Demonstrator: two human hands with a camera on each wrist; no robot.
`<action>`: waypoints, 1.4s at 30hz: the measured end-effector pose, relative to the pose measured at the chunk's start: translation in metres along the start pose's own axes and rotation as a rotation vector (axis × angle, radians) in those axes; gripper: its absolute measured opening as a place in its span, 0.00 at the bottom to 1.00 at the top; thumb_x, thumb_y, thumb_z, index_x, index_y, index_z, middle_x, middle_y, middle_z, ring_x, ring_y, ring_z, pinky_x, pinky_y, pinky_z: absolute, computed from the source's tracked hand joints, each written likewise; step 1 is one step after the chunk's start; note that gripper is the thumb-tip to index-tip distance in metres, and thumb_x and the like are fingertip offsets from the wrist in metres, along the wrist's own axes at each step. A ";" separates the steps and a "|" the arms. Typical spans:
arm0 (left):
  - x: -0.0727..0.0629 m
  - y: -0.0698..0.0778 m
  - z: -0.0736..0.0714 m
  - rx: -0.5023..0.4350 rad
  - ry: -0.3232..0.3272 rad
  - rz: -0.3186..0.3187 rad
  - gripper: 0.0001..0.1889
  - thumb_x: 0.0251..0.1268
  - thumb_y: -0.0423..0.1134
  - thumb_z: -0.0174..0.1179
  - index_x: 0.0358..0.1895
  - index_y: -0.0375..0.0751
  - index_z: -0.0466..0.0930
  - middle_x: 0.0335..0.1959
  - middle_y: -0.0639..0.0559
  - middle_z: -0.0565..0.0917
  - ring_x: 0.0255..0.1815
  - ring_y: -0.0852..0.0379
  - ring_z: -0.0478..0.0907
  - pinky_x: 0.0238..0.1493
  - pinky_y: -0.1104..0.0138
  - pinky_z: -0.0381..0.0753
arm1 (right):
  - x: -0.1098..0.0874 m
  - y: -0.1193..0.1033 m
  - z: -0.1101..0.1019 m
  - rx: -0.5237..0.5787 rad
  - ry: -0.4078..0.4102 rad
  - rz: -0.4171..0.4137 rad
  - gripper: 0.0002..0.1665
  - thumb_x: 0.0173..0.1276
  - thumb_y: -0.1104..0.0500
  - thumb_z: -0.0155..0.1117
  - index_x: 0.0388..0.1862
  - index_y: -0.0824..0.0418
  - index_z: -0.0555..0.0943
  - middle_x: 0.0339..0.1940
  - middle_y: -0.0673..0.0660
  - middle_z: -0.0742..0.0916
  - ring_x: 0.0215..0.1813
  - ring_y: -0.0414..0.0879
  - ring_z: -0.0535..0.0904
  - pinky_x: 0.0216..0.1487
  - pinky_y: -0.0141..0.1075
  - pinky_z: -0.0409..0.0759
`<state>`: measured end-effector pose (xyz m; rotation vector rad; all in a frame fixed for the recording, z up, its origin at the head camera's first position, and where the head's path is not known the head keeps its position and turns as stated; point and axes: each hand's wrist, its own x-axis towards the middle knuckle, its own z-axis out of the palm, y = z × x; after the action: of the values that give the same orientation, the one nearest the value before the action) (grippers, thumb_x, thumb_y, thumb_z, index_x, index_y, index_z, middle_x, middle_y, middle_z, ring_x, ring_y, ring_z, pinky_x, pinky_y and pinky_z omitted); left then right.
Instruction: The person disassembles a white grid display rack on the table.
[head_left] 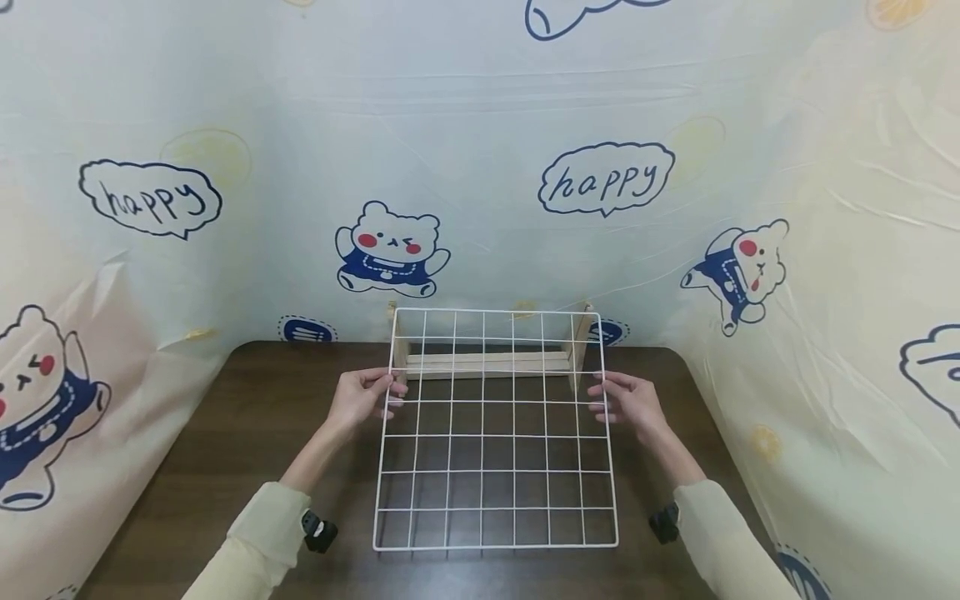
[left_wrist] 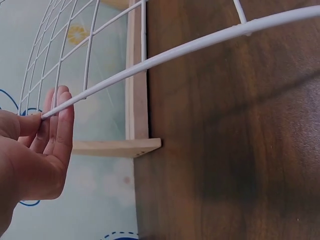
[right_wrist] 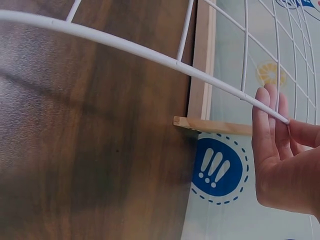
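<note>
A white wire grid panel (head_left: 483, 436) is held between two hands, slanting in front of a pale wooden stand (head_left: 487, 364). The left hand (head_left: 362, 395) pinches its left edge rod between thumb and fingers, above mid-height. On the opposite edge, the right hand (head_left: 628, 400) pinches the rod in the same way. In the left wrist view the thumb presses the rod (left_wrist: 115, 78) against the fingers. The right wrist view has the rod (right_wrist: 150, 55) running into the right hand's pinch. Behind the grid's upper part, the stand's side posts and crossbar show through the wires.
The dark brown wooden table (head_left: 225, 467) carries the stand near its back edge. A pale curtain (head_left: 480, 108) printed with bears and "happy" bubbles surrounds the table at the back and sides. Each wrist wears a small black camera, one by the left sleeve (head_left: 262, 533).
</note>
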<state>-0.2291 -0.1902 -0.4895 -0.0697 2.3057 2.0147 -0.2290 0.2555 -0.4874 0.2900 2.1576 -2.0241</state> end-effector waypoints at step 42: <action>-0.029 -0.065 0.008 -0.020 0.016 -0.196 0.15 0.72 0.29 0.50 0.55 0.19 0.74 0.34 0.37 0.86 0.31 0.44 0.86 0.27 0.57 0.87 | -0.013 0.071 0.010 -0.009 -0.022 0.142 0.21 0.75 0.67 0.49 0.63 0.76 0.69 0.41 0.68 0.86 0.32 0.53 0.86 0.33 0.45 0.87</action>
<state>-0.1940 -0.1917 -0.5524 -0.3011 2.1917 1.9465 -0.1986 0.2497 -0.5529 0.4057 2.0694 -1.9312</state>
